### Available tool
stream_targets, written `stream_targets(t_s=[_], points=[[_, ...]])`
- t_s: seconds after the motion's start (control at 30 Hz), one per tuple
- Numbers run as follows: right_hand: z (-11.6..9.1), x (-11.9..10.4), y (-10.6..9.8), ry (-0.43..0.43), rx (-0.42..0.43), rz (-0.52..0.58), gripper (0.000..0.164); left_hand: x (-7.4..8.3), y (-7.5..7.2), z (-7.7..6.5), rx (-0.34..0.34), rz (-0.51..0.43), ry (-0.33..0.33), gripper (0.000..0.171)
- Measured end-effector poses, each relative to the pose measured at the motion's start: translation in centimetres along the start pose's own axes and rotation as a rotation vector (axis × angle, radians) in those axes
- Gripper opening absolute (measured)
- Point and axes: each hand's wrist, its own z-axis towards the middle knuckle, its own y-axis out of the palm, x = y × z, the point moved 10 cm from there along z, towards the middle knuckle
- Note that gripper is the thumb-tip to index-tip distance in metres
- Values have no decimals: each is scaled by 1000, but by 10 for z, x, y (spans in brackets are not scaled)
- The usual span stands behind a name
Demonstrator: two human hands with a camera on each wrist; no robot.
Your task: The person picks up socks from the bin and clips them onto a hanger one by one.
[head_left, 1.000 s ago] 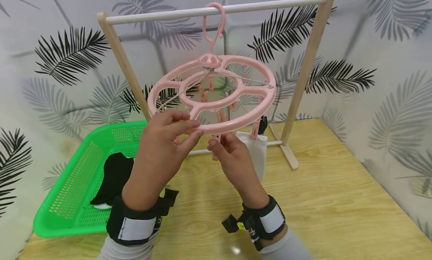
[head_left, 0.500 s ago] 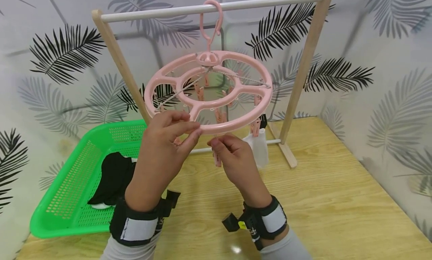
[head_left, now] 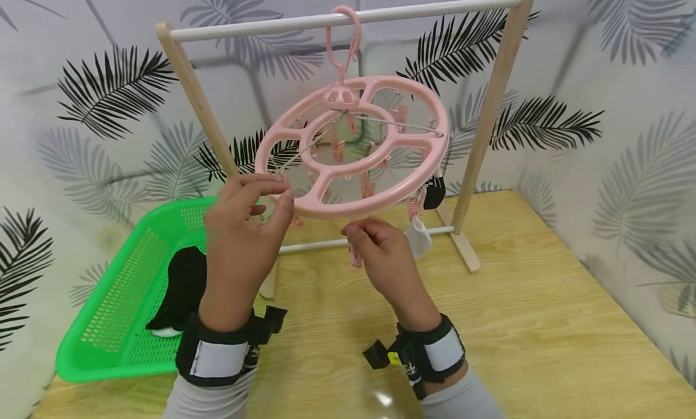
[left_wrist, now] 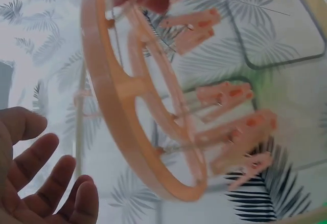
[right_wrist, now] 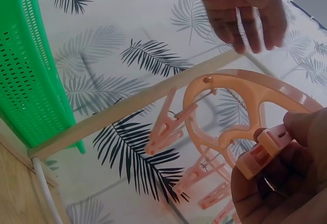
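A round pink clip hanger (head_left: 348, 210) hangs tilted from a white rod by its hook. My right hand (head_left: 383, 256) pinches a pink clothespin (head_left: 356, 257) below the hanger's near edge; the right wrist view shows thumb and fingers on this clothespin (right_wrist: 255, 161). Beside the near left part of the ring is my left hand (head_left: 239, 241). In the left wrist view the left hand's fingers (left_wrist: 38, 157) are loosely bent, apart from the ring and holding nothing. A white cloth piece (head_left: 418, 236), perhaps a sock, hangs at the right from a clothespin (head_left: 415, 206).
A wooden-post rack (head_left: 489, 105) with a white top rod (head_left: 435, 9) stands on the wooden table (head_left: 533, 298). At left, a green basket (head_left: 81, 322) holds black cloth (head_left: 182, 286) with something white under it. A black item (head_left: 435, 192) hangs behind the ring's right side.
My left hand has let go of the ring and moved left. The hanger has swung right and tilted, and the white cloth has turned. My right hand still pinches the clothespin.
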Motion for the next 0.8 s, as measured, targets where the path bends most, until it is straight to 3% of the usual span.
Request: stream_targets(t_s=[0.1,0.2,0.3,0.4,0.53,0.63,0.8], points=[[0,-1,-3,-4,0,1,21,-29,-8,1,31,-9,-104,17],[0,0,-4,1,-8,10,21,-77,-16,5,27,-11,-297,26],[0,2,-3,21,-17,16,20,-124,-22,8,-8,2,-466,34],[-1,4,-2,34,-23,17,20,-162,-27,8,-74,48,-562,39],[-1,3,-2,24,-28,15,21,-199,-29,6,-223,155,-590,43],[-1,3,-1,23,-33,13,20,-227,-30,1,-381,281,-545,45],[-3,4,-3,30,-28,18,20,-285,-37,-25,-675,478,-502,54]])
